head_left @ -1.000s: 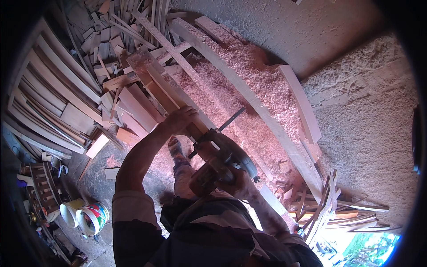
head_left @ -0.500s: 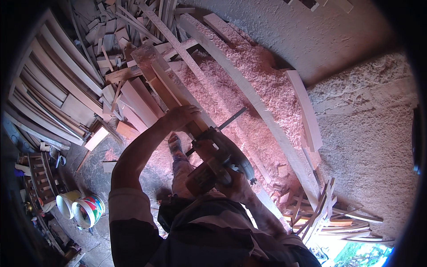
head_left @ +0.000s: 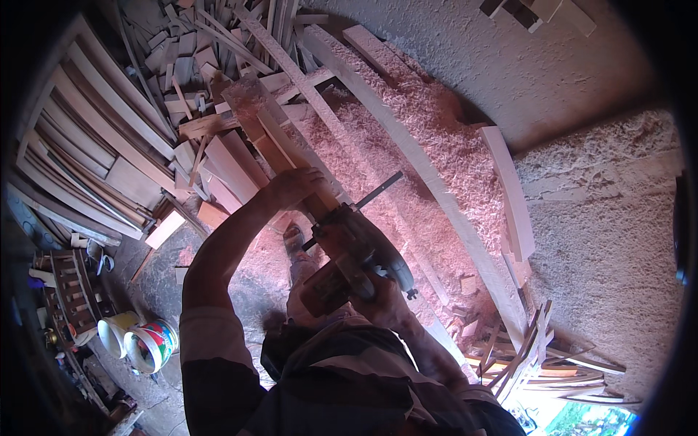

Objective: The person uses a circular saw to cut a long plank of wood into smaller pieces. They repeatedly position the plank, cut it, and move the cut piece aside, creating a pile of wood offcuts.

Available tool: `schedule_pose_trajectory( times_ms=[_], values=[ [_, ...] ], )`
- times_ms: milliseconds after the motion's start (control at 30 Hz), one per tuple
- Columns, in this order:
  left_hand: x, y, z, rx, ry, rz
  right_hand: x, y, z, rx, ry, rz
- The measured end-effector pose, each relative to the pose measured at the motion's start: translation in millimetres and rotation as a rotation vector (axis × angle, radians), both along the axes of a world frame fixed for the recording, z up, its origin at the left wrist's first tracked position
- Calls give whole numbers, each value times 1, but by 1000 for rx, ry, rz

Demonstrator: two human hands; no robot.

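Note:
My right hand (head_left: pixel 382 301) is closed around the rear handle of a handheld power saw (head_left: pixel 356 254), which looks like a circular saw. A thin metal guide bar (head_left: pixel 378 192) sticks out across its front. The saw rests on a long, narrow wooden board (head_left: pixel 280 145), and its body hides the near part of that board. Just ahead of the saw, my left hand (head_left: pixel 297 187) lies across the board, fingers wrapped over its top. The blade is hidden from view.
Wood shavings (head_left: pixel 407 109) cover the ground to the right, with a long curved plank (head_left: pixel 429 174) across them. Stacked boards (head_left: pixel 109 145) and offcuts (head_left: pixel 185 43) fill the left and far left. Two buckets (head_left: pixel 151 345) stand at lower left. My foot (head_left: pixel 294 236) is beside the board.
The view has shifted slightly, so the surroundings sit a little lower and farther right. Saw and left hand have moved slightly farther along the board; both grips look the same.

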State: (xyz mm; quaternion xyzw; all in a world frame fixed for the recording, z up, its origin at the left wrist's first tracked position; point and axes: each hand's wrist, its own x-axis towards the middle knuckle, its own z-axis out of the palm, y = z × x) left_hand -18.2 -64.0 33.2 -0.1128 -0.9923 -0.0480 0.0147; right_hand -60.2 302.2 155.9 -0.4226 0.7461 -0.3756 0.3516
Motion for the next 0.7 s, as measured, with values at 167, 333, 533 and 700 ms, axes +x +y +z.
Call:
schedule_pose_trajectory(
  times_ms=[167, 333, 533, 700],
  values=[
    [-2, -22, -2, 18, 28, 8, -4, -17, 1, 121, -99, -35],
    [-6, -39, -1, 45, -26, 36, -6, -39, 3, 120, -89, -31],
    [-5, -63, -2, 94, -13, 72, -10, -63, 7, 98, -86, -23],
    [-5, -83, -11, 36, 15, 84, -11, -83, 5, 79, -78, -29]
  ],
)
